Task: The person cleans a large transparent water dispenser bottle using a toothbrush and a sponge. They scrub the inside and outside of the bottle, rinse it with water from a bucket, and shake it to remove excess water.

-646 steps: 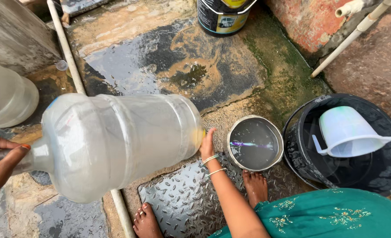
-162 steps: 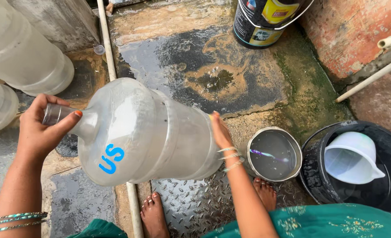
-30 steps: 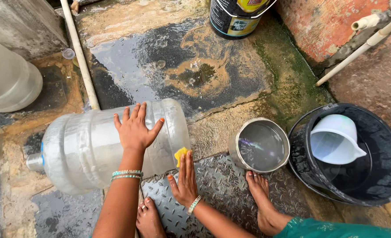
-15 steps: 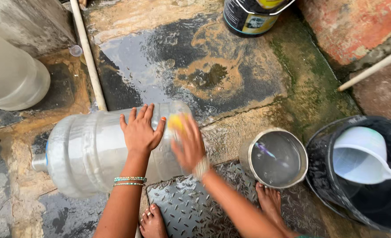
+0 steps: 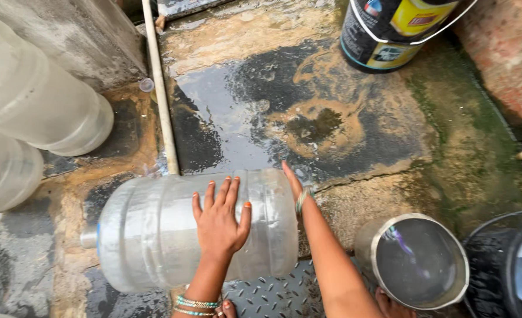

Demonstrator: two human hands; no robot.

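Head view shows the left hand (image 5: 219,219) spread flat on a clear water jug (image 5: 155,235) lying sideways on the wet floor (image 5: 243,118). Right hand (image 5: 292,179), fingers straight, presses the jug's base; a steel pot (image 5: 420,262) stands nearby.

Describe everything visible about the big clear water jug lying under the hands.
The large clear plastic jug lies on its side on the wet stone floor, its narrow neck pointing left and its ribbed body looking wet. The left hand presses flat on its upper side, fingers spread. The right hand reaches around its base end, mostly hidden. A white pipe runs just behind it.
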